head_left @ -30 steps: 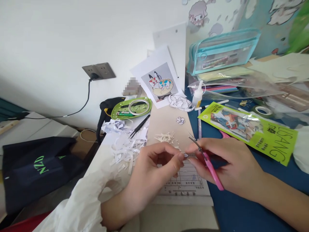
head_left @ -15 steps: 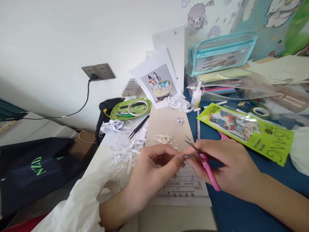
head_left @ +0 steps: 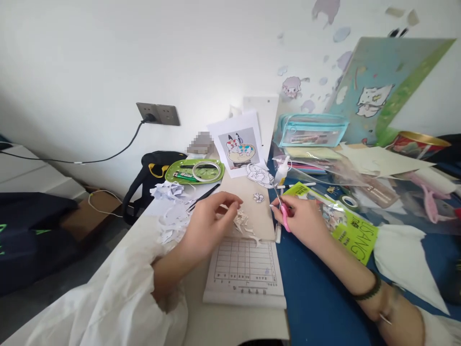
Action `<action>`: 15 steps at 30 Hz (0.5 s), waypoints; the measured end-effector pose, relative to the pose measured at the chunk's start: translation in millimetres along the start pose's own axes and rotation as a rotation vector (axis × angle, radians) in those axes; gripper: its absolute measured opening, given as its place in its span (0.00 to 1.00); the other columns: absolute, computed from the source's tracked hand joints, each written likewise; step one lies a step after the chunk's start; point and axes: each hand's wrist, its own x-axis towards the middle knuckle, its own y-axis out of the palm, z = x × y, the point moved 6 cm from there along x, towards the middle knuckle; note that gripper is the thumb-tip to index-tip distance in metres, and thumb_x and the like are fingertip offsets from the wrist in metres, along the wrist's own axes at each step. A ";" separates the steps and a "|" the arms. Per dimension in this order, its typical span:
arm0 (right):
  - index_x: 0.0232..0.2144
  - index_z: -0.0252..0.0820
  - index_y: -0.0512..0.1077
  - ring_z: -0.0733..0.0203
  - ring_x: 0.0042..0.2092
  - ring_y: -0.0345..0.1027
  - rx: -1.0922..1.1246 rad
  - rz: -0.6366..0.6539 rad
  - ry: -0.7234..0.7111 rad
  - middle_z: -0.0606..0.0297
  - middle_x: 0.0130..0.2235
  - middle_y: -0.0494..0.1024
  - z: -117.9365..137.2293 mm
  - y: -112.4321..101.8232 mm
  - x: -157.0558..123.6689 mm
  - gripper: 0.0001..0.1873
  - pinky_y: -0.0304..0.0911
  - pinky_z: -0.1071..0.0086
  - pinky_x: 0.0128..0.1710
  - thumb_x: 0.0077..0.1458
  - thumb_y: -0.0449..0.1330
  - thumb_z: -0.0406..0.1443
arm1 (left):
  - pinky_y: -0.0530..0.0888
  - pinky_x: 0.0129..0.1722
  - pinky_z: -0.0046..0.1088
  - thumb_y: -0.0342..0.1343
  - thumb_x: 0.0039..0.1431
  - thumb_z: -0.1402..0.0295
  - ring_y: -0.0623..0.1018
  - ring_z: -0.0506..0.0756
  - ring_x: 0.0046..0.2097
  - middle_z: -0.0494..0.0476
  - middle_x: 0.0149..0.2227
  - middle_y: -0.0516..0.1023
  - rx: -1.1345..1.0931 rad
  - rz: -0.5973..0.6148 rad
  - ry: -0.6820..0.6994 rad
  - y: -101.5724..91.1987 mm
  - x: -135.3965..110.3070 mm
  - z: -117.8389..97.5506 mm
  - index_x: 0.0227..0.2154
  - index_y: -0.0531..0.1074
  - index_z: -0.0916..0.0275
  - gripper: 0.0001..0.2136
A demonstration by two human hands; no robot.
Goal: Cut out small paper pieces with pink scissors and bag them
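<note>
My left hand (head_left: 211, 226) hovers over the left side of the notebook, fingers loosely curled and a little apart, with nothing visible in it. Small pink-handled scissors (head_left: 284, 216) are in my right hand (head_left: 306, 218), blades pointing up and away from me. Just left of the blades, a small group of paper cut-outs (head_left: 258, 197) lies on the beige board (head_left: 266, 223). Behind it rests a larger outlined paper cut-out (head_left: 260, 175). Cream paper scraps (head_left: 242, 221) are scattered between my hands. The printed form page (head_left: 245, 269) lies in front.
White paper shreds (head_left: 176, 216), black tweezers (head_left: 203, 196) and a green tray (head_left: 173, 178) with tape and a lighter are on the left. A colour reference print (head_left: 239, 149) leans at the back. A glue bottle (head_left: 283, 171), lime packet (head_left: 355, 235) and clear pencil case (head_left: 311, 130) stand or lie right.
My hands have moved apart. The small outlined piece formerly pinched in my left fingers no longer shows there. My right hand has moved forward with the scissors, and the view has tilted upward.
</note>
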 end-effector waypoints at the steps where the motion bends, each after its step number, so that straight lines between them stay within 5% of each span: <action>1: 0.30 0.38 0.73 0.67 0.23 0.65 -0.024 0.011 0.007 0.72 0.22 0.71 0.4 3.3 2.1 0.04 0.63 0.70 0.27 0.52 0.62 0.35 | 0.73 0.40 0.31 0.47 0.61 0.69 0.76 0.56 0.40 0.57 0.38 0.78 0.035 0.010 0.024 1.2 0.7 -0.1 0.35 0.73 0.62 0.09; 8: 0.35 0.36 0.72 0.66 0.28 0.69 -0.095 0.075 0.042 0.68 0.30 0.75 -1.2 9.7 6.7 0.11 0.68 0.68 0.30 0.60 0.58 0.40 | 0.67 0.53 0.44 0.43 0.61 0.71 0.72 0.63 0.52 0.67 0.50 0.75 0.276 0.138 0.211 14.2 -1.4 -2.2 0.46 0.72 0.69 0.16; 15: 0.39 0.36 0.71 0.64 0.31 0.71 -0.032 0.002 0.066 0.66 0.34 0.75 -12.3 -6.8 5.7 0.10 0.69 0.66 0.32 0.62 0.56 0.38 | 0.56 0.62 0.39 0.49 0.61 0.62 0.65 0.59 0.60 0.63 0.59 0.67 0.414 0.349 0.507 37.0 -16.0 -25.6 0.57 0.63 0.65 0.23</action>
